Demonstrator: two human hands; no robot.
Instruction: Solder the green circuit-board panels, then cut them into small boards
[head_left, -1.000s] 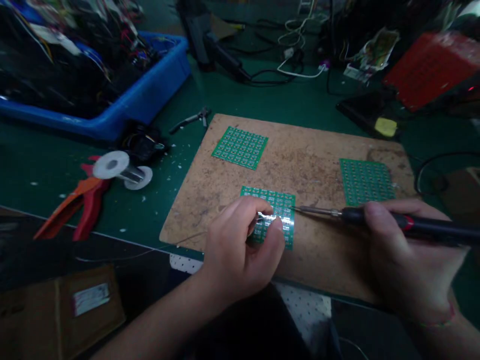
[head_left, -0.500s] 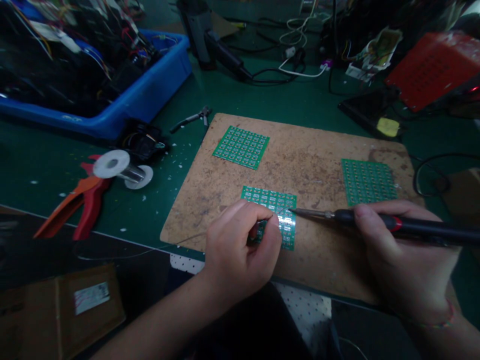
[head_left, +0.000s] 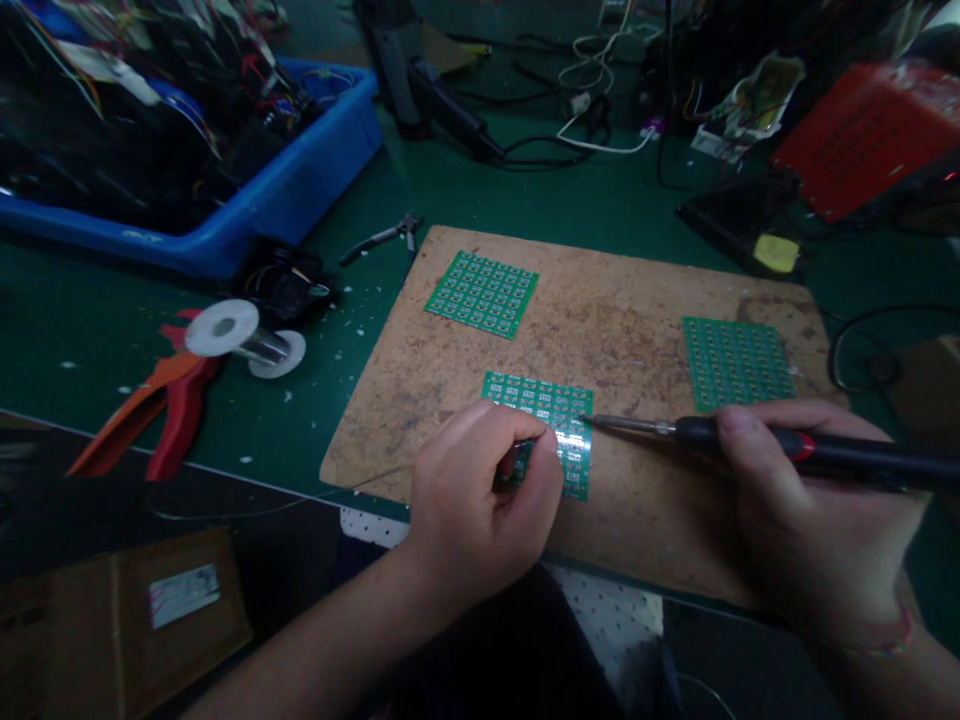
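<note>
My right hand [head_left: 817, 510] is wrapped round a black soldering iron [head_left: 705, 434], whose metal tip points left to the right side of a green circuit board panel [head_left: 540, 398]. My left hand [head_left: 487, 480] is closed in a pinch above that panel and covers its lower left part. A thin solder wire [head_left: 345, 490] runs from the left into my left hand; its end at the fingertips is too fine to make out. Two more green panels lie on the brown board [head_left: 630, 320], one panel [head_left: 484, 293] at upper left and another panel [head_left: 739, 363] at right, behind my right hand.
Left of the board are a solder spool [head_left: 244, 335], red-handled pliers [head_left: 180, 400] and small cutters [head_left: 382, 238]. A blue bin [head_left: 300, 190] full of wired parts stands behind them. At back right sit a red station box [head_left: 862, 140] and an iron stand with yellow sponge [head_left: 776, 253].
My right hand has shifted slightly to the right with the soldering iron, and its tip has drawn back a little. My left hand and the panels stay in place.
</note>
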